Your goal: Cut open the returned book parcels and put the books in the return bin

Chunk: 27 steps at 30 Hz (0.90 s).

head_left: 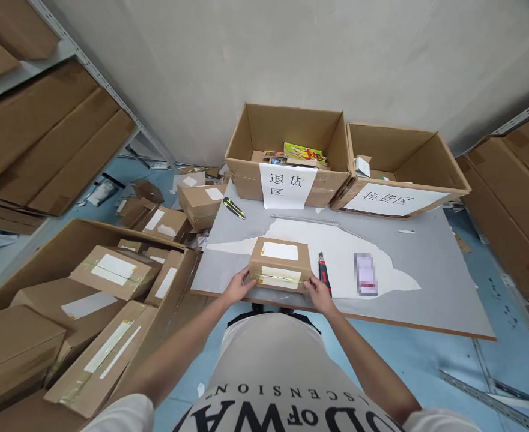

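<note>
We have a small taped parcel [280, 264] sitting flat near the front edge of the tabletop [426, 264]. White label on top, tape strip across the near side.

Left hand [238, 289] is at the parcel's near-left corner, right hand [317, 293] at the near-right corner. Fingers of both are curled against the box sides, pressing it between them rather than pinching. Parcel rests on the tabletop, not lifted. Thumb positions are hard to make out.

Step in hand, as we read it: squaring up or steadying the sealed parcel in front of us. Tape looks intact, so it is not yet opened.

A red box cutter [323, 271] lies just beside the parcel's right side, close to the right hand. A second cutter, yellow and black [234, 207], lies farther back on the left. A blurred card [365, 273] lies to the right, apart from the parcel.

Two open cartons stand at the back: labelled left carton [286, 150] with some items inside, labelled right carton [399, 171] nearly bare. A big carton of parcels [111, 282] stands on the floor to our left.

Next move, our guess: free the right hand for the red cutter, left hand keeps the box pinned, blade along the tape seam, shallow.
</note>
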{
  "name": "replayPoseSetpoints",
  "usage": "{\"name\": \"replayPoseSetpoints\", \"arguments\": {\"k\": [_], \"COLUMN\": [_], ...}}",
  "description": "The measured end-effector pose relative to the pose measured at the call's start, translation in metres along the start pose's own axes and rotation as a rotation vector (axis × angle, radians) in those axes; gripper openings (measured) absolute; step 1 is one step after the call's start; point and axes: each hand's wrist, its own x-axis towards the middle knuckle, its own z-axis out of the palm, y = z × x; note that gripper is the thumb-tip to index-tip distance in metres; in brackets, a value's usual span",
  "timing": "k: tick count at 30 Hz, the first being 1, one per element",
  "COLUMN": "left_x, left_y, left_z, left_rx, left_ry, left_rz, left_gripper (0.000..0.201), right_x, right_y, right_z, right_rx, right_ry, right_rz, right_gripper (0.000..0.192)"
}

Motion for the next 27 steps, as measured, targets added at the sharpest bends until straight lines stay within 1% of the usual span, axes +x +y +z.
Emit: {"name": "replayPoseSetpoints", "arguments": {"k": [3,6,8,10,12,15,17,20,23,27], "left_x": [0.0,0.003,0.006,0.011,0.017,0.025,0.03,0.033,0.032,0.03], "left_y": [0.02,0.03,0.032,0.031,0.029,0.025,0.023,0.02,0.017,0.013], "left_z": [0.004,0.007,0.008,0.008,0.009,0.009,0.009,0.008,0.008,0.009], "left_rx": [-0.045,0.014,0.092,0.146,0.16,0.148,0.133,0.109,0.096,0.108], "left_ry": [0.013,0.039,0.065,0.086,0.107,0.126,0.127,0.128,0.126,0.146], "left_rz": [-0.029,-0.036,-0.03,-0.046,-0.072,-0.105,-0.127,-0.156,-0.161,-0.152], "left_gripper": [0.066,0.065,0.062,0.061,0.06,0.061,0.064,0.07,0.07,0.068], "right_x": [0.001,0.004,0.008,0.013,0.02,0.031,0.039,0.046,0.047,0.044], "right_y": [-0.017,-0.028,-0.03,-0.028,-0.023,-0.015,-0.01,-0.001,0.006,0.01], "right_z": [-0.005,-0.008,-0.01,-0.011,-0.012,-0.015,-0.017,-0.021,-0.022,-0.021], "right_rx": [-0.063,-0.171,-0.237,-0.287,-0.329,-0.378,-0.375,-0.3,-0.198,-0.135], "right_ry": [-0.004,0.062,0.095,0.101,0.1,0.135,0.155,0.157,0.158,0.176], "right_rz": [-0.014,0.001,0.024,0.044,0.059,0.086,0.111,0.167,0.232,0.257], "right_gripper": [0.061,0.06,0.058,0.056,0.054,0.052,0.051,0.053,0.056,0.055]}}
